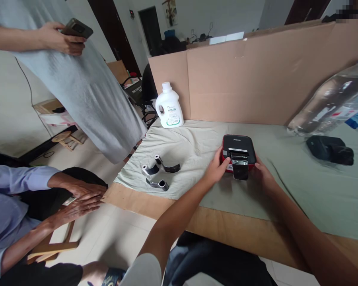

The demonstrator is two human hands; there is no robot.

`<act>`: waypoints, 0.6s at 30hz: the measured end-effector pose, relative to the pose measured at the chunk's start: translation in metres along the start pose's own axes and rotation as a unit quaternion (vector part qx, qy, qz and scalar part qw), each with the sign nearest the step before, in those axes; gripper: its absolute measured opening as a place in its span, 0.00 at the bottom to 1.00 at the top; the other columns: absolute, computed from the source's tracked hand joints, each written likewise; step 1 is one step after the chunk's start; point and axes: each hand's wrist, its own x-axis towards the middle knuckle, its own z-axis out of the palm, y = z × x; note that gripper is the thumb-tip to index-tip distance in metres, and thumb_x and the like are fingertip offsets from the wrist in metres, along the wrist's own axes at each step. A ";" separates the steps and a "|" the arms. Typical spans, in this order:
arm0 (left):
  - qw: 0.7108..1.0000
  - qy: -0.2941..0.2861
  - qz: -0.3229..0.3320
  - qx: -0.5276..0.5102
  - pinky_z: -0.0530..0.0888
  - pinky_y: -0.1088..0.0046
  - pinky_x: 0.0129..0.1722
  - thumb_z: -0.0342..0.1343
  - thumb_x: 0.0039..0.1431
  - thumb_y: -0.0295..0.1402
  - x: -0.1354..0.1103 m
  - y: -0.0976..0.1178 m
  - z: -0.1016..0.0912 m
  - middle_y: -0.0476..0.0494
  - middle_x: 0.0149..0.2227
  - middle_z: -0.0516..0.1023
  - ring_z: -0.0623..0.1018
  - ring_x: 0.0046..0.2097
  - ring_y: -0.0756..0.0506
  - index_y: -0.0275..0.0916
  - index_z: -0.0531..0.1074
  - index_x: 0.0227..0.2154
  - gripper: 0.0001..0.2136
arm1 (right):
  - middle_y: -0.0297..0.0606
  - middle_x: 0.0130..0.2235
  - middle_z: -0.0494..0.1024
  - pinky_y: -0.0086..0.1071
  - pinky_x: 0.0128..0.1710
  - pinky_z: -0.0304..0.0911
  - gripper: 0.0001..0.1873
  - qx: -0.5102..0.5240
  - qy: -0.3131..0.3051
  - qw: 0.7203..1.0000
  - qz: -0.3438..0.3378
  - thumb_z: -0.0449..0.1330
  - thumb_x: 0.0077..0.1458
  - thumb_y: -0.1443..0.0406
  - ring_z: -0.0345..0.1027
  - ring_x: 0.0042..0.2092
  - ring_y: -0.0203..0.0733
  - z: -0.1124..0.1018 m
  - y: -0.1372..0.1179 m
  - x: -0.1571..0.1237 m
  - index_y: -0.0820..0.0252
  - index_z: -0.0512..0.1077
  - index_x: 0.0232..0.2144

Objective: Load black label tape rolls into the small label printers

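Observation:
A small black and red label printer (238, 147) sits on the pale green cloth (193, 143) covering the table. A dark glossy strip (240, 169) curls out of its front slot. My left hand (216, 169) grips the printer's left side, thumb against the red edge. My right hand (263, 174) holds its right front corner, fingers curled around it. Two curled pieces of dark strip (159, 169) lie on the cloth to the left of my left hand.
A white detergent bottle (168, 106) stands at the cloth's far left. A clear plastic bottle (331, 103) and a black pouch (329, 149) lie at right. Cardboard panels (256, 75) wall the back. A standing person holds a phone (76, 28); a seated person's hands (80, 198) rest at left.

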 end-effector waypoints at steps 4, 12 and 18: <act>0.999 -0.003 -0.023 -0.046 0.57 0.60 0.75 0.54 0.69 0.45 0.011 0.003 -0.012 0.42 0.73 0.65 0.65 0.74 0.40 0.41 0.63 0.72 0.31 | 0.37 0.72 0.66 0.58 0.74 0.51 0.46 -0.091 -0.053 0.993 -0.052 0.71 0.50 0.51 0.54 0.75 0.62 0.010 -0.006 -0.006 0.41 0.64 0.69; 0.992 0.102 -0.008 -0.075 0.65 0.66 0.69 0.53 0.61 0.32 0.062 0.031 -0.122 0.48 0.61 0.80 0.74 0.65 0.42 0.42 0.78 0.60 0.24 | 0.43 0.66 0.72 0.55 0.65 0.68 0.51 -0.131 -0.100 0.979 -0.119 0.73 0.50 0.50 0.73 0.60 0.56 0.119 -0.032 0.072 0.46 0.60 0.72; 0.969 0.196 -0.101 -0.113 0.73 0.73 0.43 0.56 0.55 0.32 0.101 0.012 -0.228 0.49 0.36 0.80 0.76 0.38 0.47 0.41 0.80 0.52 0.21 | 0.46 0.65 0.74 0.59 0.61 0.70 0.54 -0.125 -0.149 0.970 -0.146 0.71 0.49 0.54 0.72 0.62 0.62 0.228 -0.017 0.152 0.50 0.56 0.74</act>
